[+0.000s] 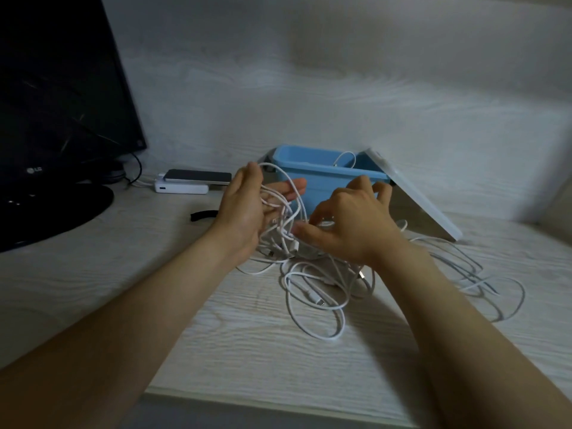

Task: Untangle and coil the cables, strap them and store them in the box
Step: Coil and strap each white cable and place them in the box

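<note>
Across the pale desk (123,289), just in front of the open blue box (325,174) with its white lid (418,196) leaning at its right side, a tangle of white cables (315,292) sprawls, its upper part lifted between both hands. The left hand (247,209) stands palm inward, fingers nearly straight and loose with loops hung over them, while the right hand (353,224) curls thumb and fingertips to pinch strands in the knot. A black strap (202,215) lies just left of the left hand.
</note>
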Demonstrator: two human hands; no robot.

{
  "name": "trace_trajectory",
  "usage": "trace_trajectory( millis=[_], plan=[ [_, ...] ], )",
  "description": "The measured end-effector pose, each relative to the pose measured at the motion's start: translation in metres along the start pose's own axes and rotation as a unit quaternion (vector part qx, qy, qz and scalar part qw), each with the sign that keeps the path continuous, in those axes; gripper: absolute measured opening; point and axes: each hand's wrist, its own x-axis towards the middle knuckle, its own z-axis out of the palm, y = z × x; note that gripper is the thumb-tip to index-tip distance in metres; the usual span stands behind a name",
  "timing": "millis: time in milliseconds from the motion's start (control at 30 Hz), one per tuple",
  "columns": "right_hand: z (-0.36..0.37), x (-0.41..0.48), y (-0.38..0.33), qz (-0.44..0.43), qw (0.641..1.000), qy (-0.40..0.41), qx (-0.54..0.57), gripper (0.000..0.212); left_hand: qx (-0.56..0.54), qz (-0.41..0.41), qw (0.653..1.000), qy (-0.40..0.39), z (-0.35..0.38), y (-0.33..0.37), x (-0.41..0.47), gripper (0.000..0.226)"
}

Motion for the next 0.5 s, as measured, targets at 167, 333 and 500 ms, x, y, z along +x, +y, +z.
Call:
trace_trajectory(
  millis=[167,333,500],
  plan=[
    [-0.003,0.0,-0.004,0.038,0.999,0.01,-0.003,0.036,0.062,0.045,0.997,0.031,-0.002,-0.003,0.001,0.021],
    [-0.005,0.004,0.002,0.074,0.997,0.022,-0.013,0.035,0.142,0.111,0.984,0.014,-0.006,-0.011,0.003,0.025],
    [-0.007,0.005,0.005,0.071,0.996,0.051,0.021,0.054,0.222,0.192,0.956,0.001,-0.008,-0.015,0.006,0.024]
  ],
)
